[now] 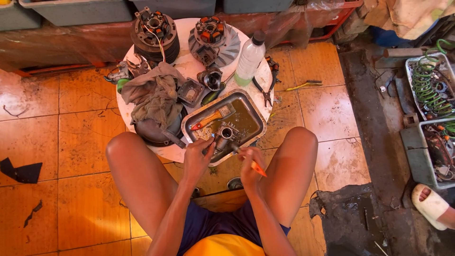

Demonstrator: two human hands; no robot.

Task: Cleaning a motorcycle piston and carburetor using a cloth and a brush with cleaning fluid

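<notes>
We judge step as scrubbing — carburetor [223,135] sits in metal tray [256,110] of brown fluid, at 6 o'clock edge of round table [189,66]. Left hand [196,159] grips its body; right hand [250,167] pinches orange-handled brush [250,161] at 3 o'clock. Next calls for steady hold, bristles into bore. Part looks grey, grimy, wet.

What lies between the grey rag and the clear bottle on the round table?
In the head view, two small metal engine parts lie between the rag and the bottle: a square housing and a round cup-like part.
</notes>
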